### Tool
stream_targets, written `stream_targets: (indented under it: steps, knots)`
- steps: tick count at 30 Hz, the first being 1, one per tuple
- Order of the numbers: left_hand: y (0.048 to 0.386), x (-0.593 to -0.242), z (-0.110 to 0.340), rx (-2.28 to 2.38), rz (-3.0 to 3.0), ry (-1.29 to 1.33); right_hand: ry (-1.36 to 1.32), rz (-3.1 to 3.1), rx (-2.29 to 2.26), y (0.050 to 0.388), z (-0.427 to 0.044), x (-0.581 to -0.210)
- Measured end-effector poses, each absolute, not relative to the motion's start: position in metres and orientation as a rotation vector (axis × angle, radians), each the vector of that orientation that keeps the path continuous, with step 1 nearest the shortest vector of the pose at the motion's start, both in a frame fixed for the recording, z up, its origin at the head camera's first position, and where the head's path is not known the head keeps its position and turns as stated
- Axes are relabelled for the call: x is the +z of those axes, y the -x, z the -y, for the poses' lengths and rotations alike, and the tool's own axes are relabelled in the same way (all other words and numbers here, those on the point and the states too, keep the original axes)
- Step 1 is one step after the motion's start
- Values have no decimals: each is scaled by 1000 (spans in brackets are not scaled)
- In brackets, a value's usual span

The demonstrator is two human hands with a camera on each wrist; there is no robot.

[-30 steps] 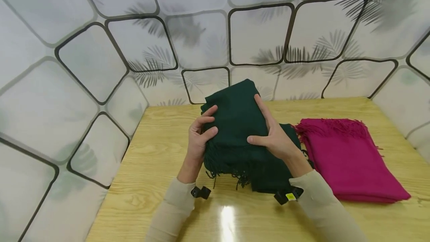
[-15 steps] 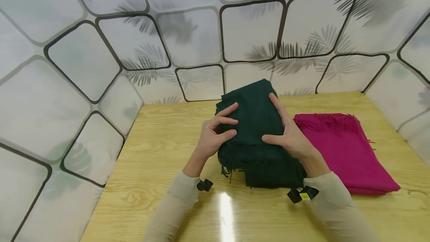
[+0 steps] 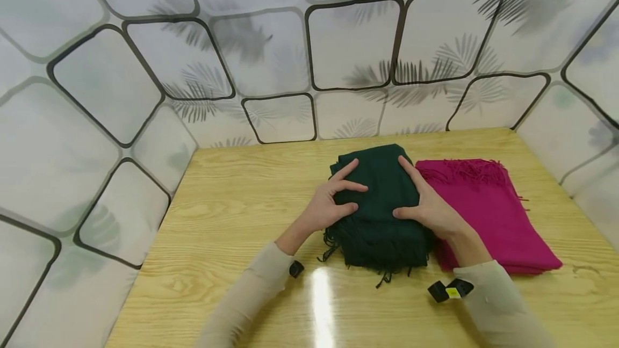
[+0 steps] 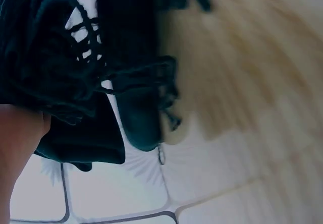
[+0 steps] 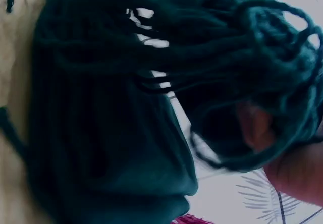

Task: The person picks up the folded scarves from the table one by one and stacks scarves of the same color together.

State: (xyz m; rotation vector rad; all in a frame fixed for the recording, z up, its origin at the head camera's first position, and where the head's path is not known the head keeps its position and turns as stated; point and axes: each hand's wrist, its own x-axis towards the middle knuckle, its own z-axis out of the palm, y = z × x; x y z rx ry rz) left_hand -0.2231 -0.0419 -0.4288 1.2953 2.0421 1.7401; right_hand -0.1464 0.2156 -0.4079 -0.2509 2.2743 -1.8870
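Observation:
Both hands hold a folded dark green fringed scarf (image 3: 379,189), its fringe toward the person. My left hand (image 3: 326,208) grips its left side, with the thumb and some fingers spread over the top. The right hand (image 3: 432,211) grips the right side, thumb and index finger on top and the rest hidden. Below it lies another folded dark green scarf (image 5: 111,148); a narrow gap between the two shows in both wrist views. Strands of fringe (image 4: 126,75) hang across that gap in the left wrist view. From the head, the lower scarf is mostly covered.
A folded magenta scarf (image 3: 483,214) with a fringed far edge lies just right of the green ones. Everything rests on a wood-grain table (image 3: 232,203). A patterned wall covering (image 3: 271,58) encloses the back and both sides.
Both hands have lowered the held green scarf and shifted it right, so it now covers most of the lower green scarf. The magenta scarf stays folded on the table; the head view has turned slightly.

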Motion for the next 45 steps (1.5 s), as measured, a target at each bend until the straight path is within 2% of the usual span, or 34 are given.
stream_targets:
  steps: [8,21,30,37,45]
  knots:
    - [233,-439,43,1302,-2179,-1334,200,-2402,-1674,148,-209,-432]
    - [239,-444,49,690,-2258,-1334,114,-2614,-1433,147,-198,-443]
    - [239,-456,42,502,-2200,-1320,63,-2675,-1368,143,-197,-450]
    - [234,-452,27,331,-2253,-1306,38,-2740,-1301,142,-205,-449]
    - [232,-450,18,255,-2263,-1292,111,-2982,-963,134,-199,-443]
